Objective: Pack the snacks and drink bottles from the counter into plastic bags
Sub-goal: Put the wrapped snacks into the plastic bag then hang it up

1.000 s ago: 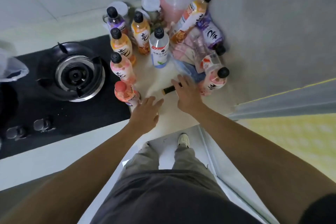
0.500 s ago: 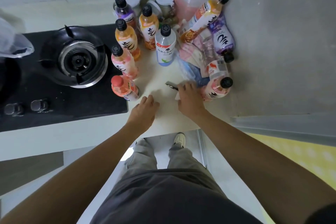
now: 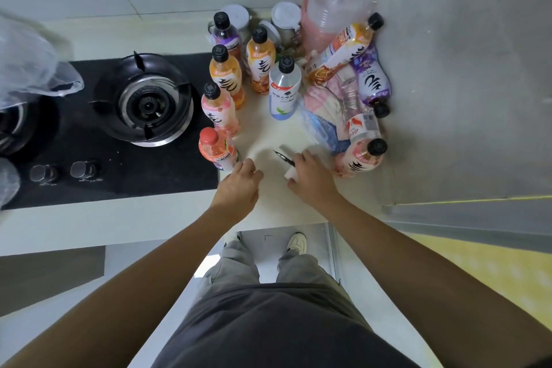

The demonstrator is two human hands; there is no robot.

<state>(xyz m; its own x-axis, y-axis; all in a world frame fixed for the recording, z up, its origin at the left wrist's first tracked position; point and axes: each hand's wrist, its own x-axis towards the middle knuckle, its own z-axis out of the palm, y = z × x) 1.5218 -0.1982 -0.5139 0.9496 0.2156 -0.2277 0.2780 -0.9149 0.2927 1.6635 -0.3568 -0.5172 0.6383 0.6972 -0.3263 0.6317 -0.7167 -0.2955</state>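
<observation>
1. Far left, I see a clear plastic bag (image 3: 35, 69) bunched over the hob (image 3: 119, 170), well apart from the drinks. I cannot make out anything inside it, so I judge it not yet loaded.
2. Beside the burner (image 3: 149, 104), a row of bottles stands upright on the bench (image 3: 277, 206): a red-capped bottle (image 3: 216, 149) nearest me, a pink bottle (image 3: 219, 110) behind it, then an orange bottle (image 3: 225, 78) and others further back. None of them is in a bag.
3. My left hand (image 3: 236, 185) rests on the bench just beside the red-capped bottle, fingers loosely curled; its grip is released and holds nothing.
4. My right hand (image 3: 310, 179) lies over a small white packet (image 3: 291, 173) with a dark slim item (image 3: 283, 157) poking out at the fingertips. I cannot tell whether that grip is clenched on either one or merely resting.
5. Right of it, a pile of snack packets (image 3: 325, 104) in thin wrap sits against the wall, with a peach bottle (image 3: 358, 158), a purple bottle (image 3: 370, 81) and an orange-label bottle (image 3: 343, 48) lying on and around it.
6. My reading: packing has barely begun, if at all. Every visible drink and snack is left to bag.
</observation>
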